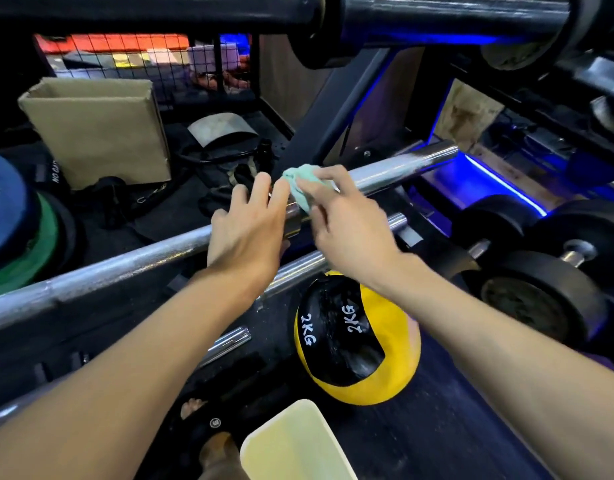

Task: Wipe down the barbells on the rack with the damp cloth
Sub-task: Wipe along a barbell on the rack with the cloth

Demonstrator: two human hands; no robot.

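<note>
- Far left: stacked weight plates (18, 233), blue over green, partly cut by the frame edge.
- Behind them, an open cardboard box (97, 129) standing upright on the dark floor, with black straps and bags heaped just beside it.
- Running from lower left up to the right: a chrome barbell (125, 268), thinner knurled shaft at left, thicker smooth sleeve toward the right end.
- Left hand (248, 233) laid over the barbell near the collar, fingers spread loosely and draped across the bar, nothing gripped in it; cannot tell how firmly it presses.
- Just right of it, a pale green cloth (300, 188) bunched against the top of the barbell sleeve, touching the metal.
- Right hand (347, 223) pinching the cloth between thumb and fingers, holding it on the sleeve, fingertips close to those of the left hand.
- Below the hands, a second, shorter chrome bar (298, 268) lying roughly parallel.
- Lower centre: a black and yellow medicine ball (357, 341) marked 2KG, resting on the floor.
- Right: black dumbbells (541, 292) on a rack lit by a blue light strip.
</note>
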